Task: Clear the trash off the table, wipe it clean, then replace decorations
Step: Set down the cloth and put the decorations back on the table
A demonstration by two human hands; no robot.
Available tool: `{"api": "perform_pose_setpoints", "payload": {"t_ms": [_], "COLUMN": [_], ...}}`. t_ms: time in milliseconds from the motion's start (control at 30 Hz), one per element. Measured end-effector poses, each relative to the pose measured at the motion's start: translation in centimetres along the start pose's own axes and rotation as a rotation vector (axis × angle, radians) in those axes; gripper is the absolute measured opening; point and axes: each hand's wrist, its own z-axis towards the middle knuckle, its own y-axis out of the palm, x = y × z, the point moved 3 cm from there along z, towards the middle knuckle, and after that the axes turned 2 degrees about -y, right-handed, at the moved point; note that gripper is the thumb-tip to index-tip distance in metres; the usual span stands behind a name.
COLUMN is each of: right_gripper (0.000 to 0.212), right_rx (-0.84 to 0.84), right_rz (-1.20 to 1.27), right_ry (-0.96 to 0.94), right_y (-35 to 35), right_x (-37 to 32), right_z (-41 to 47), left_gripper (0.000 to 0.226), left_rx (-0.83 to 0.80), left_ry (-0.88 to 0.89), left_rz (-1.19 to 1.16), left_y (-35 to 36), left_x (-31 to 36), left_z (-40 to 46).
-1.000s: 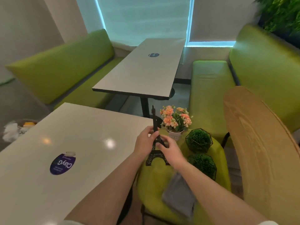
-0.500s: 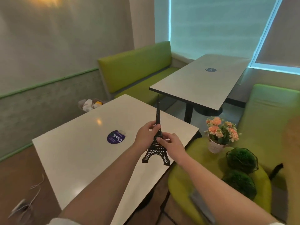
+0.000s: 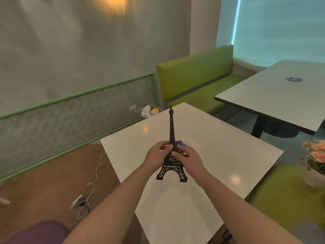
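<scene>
A black Eiffel Tower model (image 3: 171, 131) stands upright above the white table (image 3: 219, 155), held near its middle. My left hand (image 3: 157, 154) grips it from the left and my right hand (image 3: 189, 159) pinches it from the right. Whether its feet touch the tabletop I cannot tell. A purple round sticker (image 3: 181, 143) on the table shows partly behind my fingers. A pot of pink flowers (image 3: 314, 162) sits on the green seat (image 3: 284, 199) at the right edge.
A bin with trash (image 3: 149, 111) stands by the wall beyond the table's far corner. A white cable and charger (image 3: 84, 199) lie on the brown floor at left. A second table (image 3: 274, 95) and green bench (image 3: 195, 74) stand behind.
Both hands have carried the tower from the green seat leftward over the white table. The view has swung left, so the flowers and green plants slid to the right edge.
</scene>
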Motion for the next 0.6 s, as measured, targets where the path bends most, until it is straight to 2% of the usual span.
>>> {"api": "perform_pose_setpoints", "payload": {"t_ms": [67,167,367,467,600], "right_gripper": [0.021,0.047,0.031,0.034,0.052], "right_rx": [-0.012,-0.023,0.028,0.048,0.108], "right_rz": [0.013,0.018,0.045,0.064,0.082], "right_ry": [-0.004,-0.012,0.013,0.058,0.149], "right_y": [3.8,7.9,15.4,17.5,19.0], "right_x": [-0.8,-1.2,-2.0,-1.5,-0.4], "right_z": [0.8,2.3,4.7,5.5,7.5], "left_gripper": [0.021,0.018,0.017,0.018,0.017], "left_rx": [-0.012,-0.024,-0.047,-0.046,-0.055], "left_ry": [-0.021,-0.02,-0.032,-0.023,-0.035], "left_rz": [-0.013,-0.021,-0.008,-0.001,-0.028], "left_y": [-3.7,-7.9,-14.8,-16.3,-17.5], "left_x": [-1.3,-2.4,-5.3,-6.6,-8.1], "left_z": [0.7,1.9,4.7,5.9,8.7]}}
